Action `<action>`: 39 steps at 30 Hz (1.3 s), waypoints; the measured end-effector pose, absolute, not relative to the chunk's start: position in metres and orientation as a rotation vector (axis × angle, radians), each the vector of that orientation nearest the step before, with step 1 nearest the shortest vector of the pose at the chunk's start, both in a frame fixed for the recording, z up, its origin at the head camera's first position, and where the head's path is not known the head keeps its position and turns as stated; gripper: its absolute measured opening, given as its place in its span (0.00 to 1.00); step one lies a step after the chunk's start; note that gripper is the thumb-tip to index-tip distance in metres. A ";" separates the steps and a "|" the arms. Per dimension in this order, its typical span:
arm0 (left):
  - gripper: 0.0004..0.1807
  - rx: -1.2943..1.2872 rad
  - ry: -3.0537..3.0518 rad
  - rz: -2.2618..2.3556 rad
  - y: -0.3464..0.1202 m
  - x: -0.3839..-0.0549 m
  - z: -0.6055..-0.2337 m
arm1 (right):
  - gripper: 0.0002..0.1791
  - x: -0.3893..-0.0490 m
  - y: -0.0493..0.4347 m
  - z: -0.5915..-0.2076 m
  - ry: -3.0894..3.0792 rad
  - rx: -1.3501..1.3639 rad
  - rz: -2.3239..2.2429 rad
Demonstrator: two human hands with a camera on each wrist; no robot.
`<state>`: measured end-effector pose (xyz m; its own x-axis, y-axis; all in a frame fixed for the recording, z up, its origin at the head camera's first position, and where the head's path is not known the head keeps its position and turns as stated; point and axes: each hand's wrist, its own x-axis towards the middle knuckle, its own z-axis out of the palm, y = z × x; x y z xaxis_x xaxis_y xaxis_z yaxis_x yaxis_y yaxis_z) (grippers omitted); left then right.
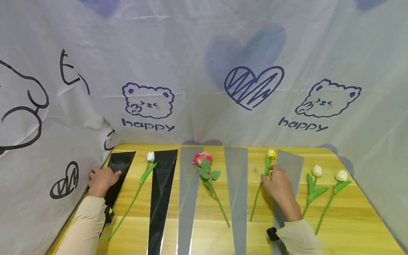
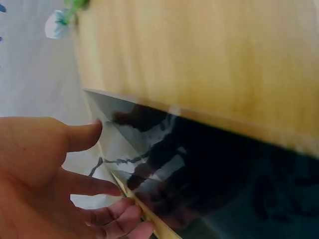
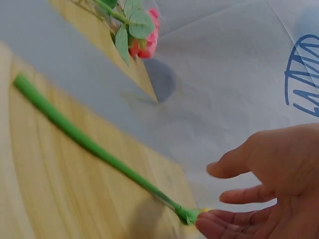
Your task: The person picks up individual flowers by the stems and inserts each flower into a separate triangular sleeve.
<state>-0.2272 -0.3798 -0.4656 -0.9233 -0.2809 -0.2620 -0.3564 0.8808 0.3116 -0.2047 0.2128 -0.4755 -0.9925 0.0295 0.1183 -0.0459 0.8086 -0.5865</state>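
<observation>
My left hand (image 1: 102,180) is at the table's left edge, its fingers loosely bent over the end of a glossy black strip (image 1: 119,166). In the left wrist view the thumb stands apart from the fingers, and nothing is between them. My right hand (image 1: 280,184) hovers by a yellow artificial tulip (image 1: 271,153) with a green stem. The right wrist view shows its thumb spread away, with the fingertips (image 3: 207,225) right at the tulip's head, which they mostly hide. The stem (image 3: 94,148) lies along the wood.
A white tulip (image 1: 150,157) lies at left, beside a second black strip (image 1: 163,177). A pink rose (image 1: 202,158) lies in the middle between grey strips (image 1: 236,177). Two cream tulips (image 1: 316,171) are at right. Printed cloth (image 1: 197,71) hangs behind the wooden table (image 1: 357,216).
</observation>
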 end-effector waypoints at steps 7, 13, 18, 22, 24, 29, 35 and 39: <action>0.35 -0.567 2.858 0.529 -0.384 -0.226 -0.478 | 0.27 -0.206 0.198 -0.482 -2.941 -0.059 0.946; 0.37 -0.571 2.931 0.515 -0.385 -0.226 -0.483 | 0.24 -0.200 0.167 -0.477 -2.873 0.014 0.962; 0.36 -0.631 2.955 0.550 -0.391 -0.223 -0.486 | 0.21 -0.197 0.097 -0.467 -2.790 0.217 1.005; 0.33 -0.603 2.967 0.622 -0.395 -0.221 -0.485 | 0.19 -0.188 0.024 -0.458 -2.811 0.420 1.045; 0.34 -0.583 2.971 0.652 -0.394 -0.221 -0.485 | 0.18 -0.183 -0.012 -0.456 -2.844 0.519 1.038; 0.38 -0.577 2.958 0.684 -0.397 -0.223 -0.490 | 0.19 -0.178 -0.091 -0.457 -2.960 0.667 0.905; 0.39 -0.605 2.932 0.696 -0.400 -0.222 -0.490 | 0.23 -0.180 -0.149 -0.466 -3.087 0.640 0.738; 0.39 -0.610 2.934 0.682 -0.398 -0.225 -0.488 | 0.24 -0.183 -0.173 -0.471 -3.154 0.573 0.656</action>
